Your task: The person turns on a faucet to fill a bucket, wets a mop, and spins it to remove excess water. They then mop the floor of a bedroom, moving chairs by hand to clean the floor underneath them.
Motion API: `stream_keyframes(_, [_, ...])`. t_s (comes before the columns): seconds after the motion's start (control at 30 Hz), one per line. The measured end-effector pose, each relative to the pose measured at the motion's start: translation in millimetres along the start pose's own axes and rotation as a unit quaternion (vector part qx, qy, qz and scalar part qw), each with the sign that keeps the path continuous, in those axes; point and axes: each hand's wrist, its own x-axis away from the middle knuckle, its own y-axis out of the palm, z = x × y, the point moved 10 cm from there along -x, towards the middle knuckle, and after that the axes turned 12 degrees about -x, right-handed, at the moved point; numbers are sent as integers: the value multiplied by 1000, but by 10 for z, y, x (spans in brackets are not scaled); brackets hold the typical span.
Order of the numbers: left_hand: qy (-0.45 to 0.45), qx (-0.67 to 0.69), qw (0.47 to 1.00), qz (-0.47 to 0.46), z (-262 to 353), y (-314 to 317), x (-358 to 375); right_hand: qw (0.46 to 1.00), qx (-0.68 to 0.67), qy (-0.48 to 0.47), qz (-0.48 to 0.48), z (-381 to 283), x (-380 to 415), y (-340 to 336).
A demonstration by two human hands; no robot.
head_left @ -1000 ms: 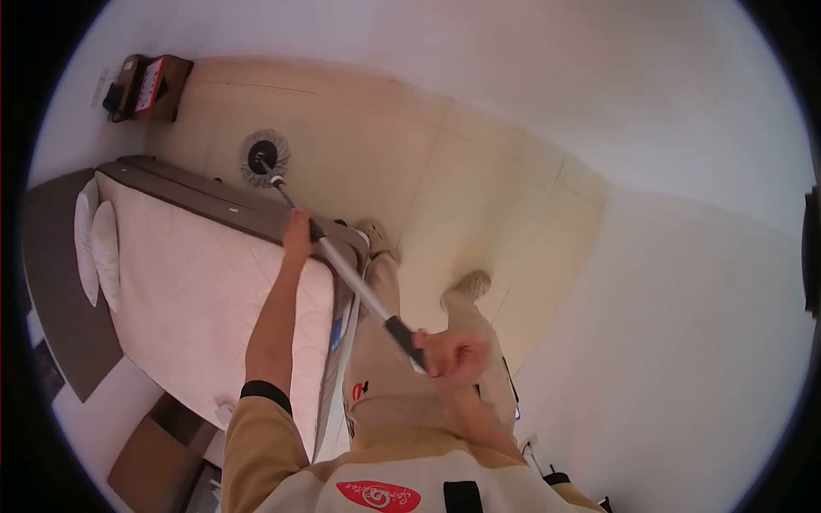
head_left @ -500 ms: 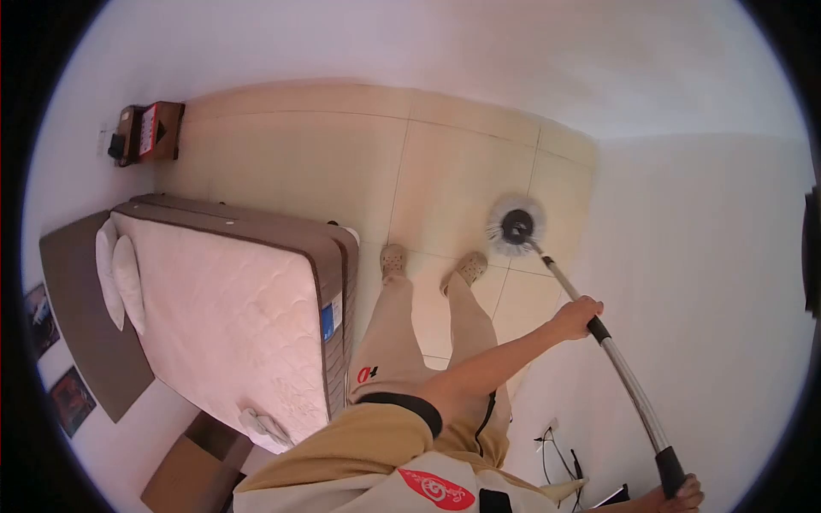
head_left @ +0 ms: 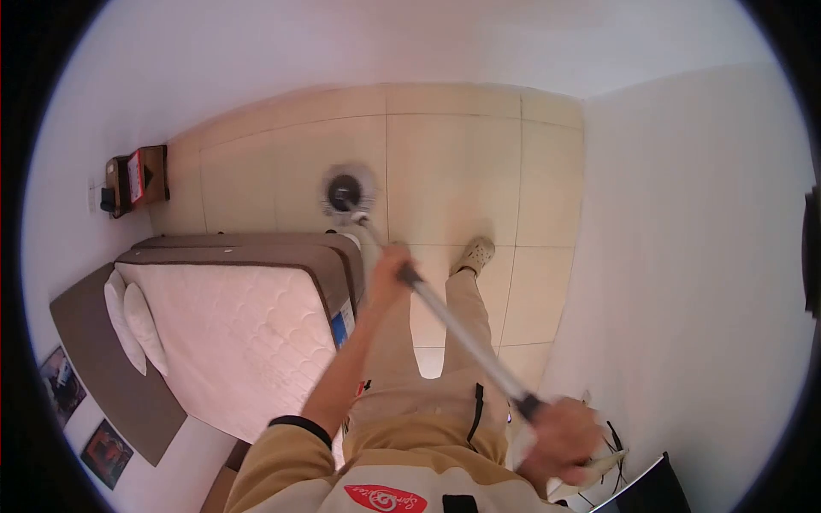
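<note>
A spin mop with a long metal handle (head_left: 466, 329) slants across the middle of the view. Its round head (head_left: 344, 193), a dark hub ringed by pale strands, is on the beige tiled floor (head_left: 453, 171), blurred at the rim. My left hand (head_left: 391, 272) wraps around the lower handle by a dark collar. At the handle's upper end, my right hand (head_left: 560, 440) is closed around the grip, smeared by motion. My left hand covers most of one shoe; the other clog (head_left: 477, 255) shows on the tiles.
Left of me stands a bed with a pale mattress (head_left: 239, 333), its corner near the mop head. A brown box (head_left: 154, 175) is against the far-left wall. White walls bound the floor ahead and at right. Cables and a dark screen-like panel (head_left: 654, 487) lie at lower right.
The mop head has swept left across the floor, from right of my feet to near the bed's corner. My left hand moved left with it; my right hand moved up and left.
</note>
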Motion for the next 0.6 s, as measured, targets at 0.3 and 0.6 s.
stream_keyframes(0.3, [58,105,992,28,62,953,-534,984,48,134,-109,316,-1099,-330])
stream_keyframes(0.6, [169,-10,961,-217,3392,2980,-1014,988,104,-88,-67,-1481,-1946,-623])
